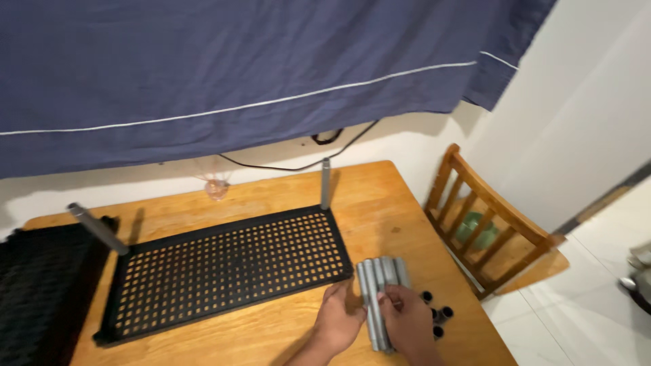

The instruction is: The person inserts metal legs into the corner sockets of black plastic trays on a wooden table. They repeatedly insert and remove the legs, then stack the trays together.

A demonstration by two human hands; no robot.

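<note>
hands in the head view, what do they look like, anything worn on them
Both hands are bare: the left hand and the right hand show no gloves, and no rings or watch can be seen. The forearms entering from the bottom edge show no sleeves.

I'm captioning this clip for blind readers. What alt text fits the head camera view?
Two hands, the left hand and right hand, rest on a bundle of grey tubes on a wooden table. Beside them lies a black perforated shelf panel with two grey posts fitted at its far corners. Small black caps lie nearby, and a wooden chair stands to the right.
</note>
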